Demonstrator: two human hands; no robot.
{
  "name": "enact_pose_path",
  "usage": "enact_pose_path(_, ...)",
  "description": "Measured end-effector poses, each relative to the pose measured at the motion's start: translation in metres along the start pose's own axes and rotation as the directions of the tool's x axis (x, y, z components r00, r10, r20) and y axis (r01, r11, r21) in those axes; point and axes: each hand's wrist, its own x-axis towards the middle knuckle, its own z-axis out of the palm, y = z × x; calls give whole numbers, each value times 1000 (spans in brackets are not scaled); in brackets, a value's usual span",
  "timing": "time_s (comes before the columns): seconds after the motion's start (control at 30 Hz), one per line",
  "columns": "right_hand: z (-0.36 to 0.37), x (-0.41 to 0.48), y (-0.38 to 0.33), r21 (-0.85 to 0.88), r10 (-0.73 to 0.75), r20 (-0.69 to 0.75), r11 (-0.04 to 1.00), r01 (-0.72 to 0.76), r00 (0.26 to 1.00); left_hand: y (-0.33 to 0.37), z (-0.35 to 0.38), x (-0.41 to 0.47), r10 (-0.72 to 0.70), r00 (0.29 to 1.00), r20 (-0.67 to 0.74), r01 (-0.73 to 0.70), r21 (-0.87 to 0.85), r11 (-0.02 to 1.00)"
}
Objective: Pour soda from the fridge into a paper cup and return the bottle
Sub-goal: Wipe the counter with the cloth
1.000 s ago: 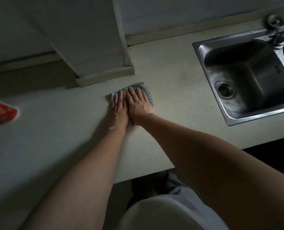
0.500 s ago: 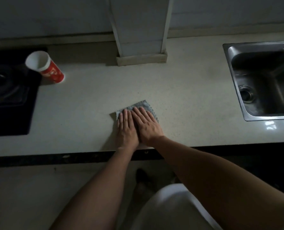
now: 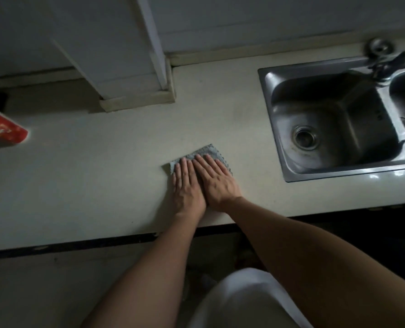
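Paper cup (image 3: 4, 129): far left of the counter, at the frame edge, red with a white rim; well apart from both hands. Contents not visible from this angle. Judged parked out of the wiping zone so it cannot be knocked.
Soda bottle: not in view; fridge not in view either. Cannot tell whether it has gone back.
Counter (image 3: 90, 181): pale, bare between cup and cloth.
Cloth (image 3: 206, 151): grey, small, lying flat near the front edge of the counter, mostly covered by the hands.
Left hand (image 3: 187, 188): palm down, fingers straight and close together, pressed flat on the cloth. No pinch.
Right hand (image 3: 216, 181): same posture, flat and fingers extended, touching the left hand along its side.
Reason for hold (judgement): two flat palms side by side spread pressure over the cloth, as for wiping or blotting a spill.
Sink (image 3: 338, 169): steel basin to the right, dry-looking, apart from the cloth.
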Motion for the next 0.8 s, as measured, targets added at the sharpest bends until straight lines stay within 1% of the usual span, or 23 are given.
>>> enact_pose_path(0.07, -13, -8, 35, -1, 20, -17, 1000, -20, 1000, 36, 6, 9, 26, 999, -26, -26, -12, 1000)
enact_pose_path(0.2, -30, -24, 93, -52, 89, -21, 995, -90, 996, 99, 15, 24, 68, 998, 10, -68, 7, 998)
enact_pose_path(0.3, -35, -32, 107, -68, 108, -7, 992, -108, 994, 117, 18, 21, 80, 996, -25, -80, 10, 997)
enact_pose_path(0.4, -30, -39, 93, -61, 129, 12, 990, -128, 992, 107, 20, 9, 127, 991, -40, -126, 32, 991)
enact_pose_path(0.47, -24, -46, 78, -76, 89, 26, 993, -87, 996, 94, 23, -3, 125, 991, -54, -124, 28, 992)
enact_pose_path(0.53, -15, -49, 61, -92, 47, 75, 995, -40, 996, 77, 23, -17, 74, 993, -95, -73, 15, 997)
enact_pose_path(0.63, -7, -38, 34, -83, -17, 105, 996, 26, 994, 46, 19, -27, -20, 1000, -17, 19, -7, 1000)
enact_pose_path(0.7, -6, -21, 15, -73, -97, 124, 992, 107, 988, 24, 14, -26, -104, 994, -41, 103, -26, 994)
enact_pose_path(0.8, -2, 5, -9, -35, -164, 136, 985, 170, 977, -4, 9, -20, -162, 986, -43, 162, 11, 987)
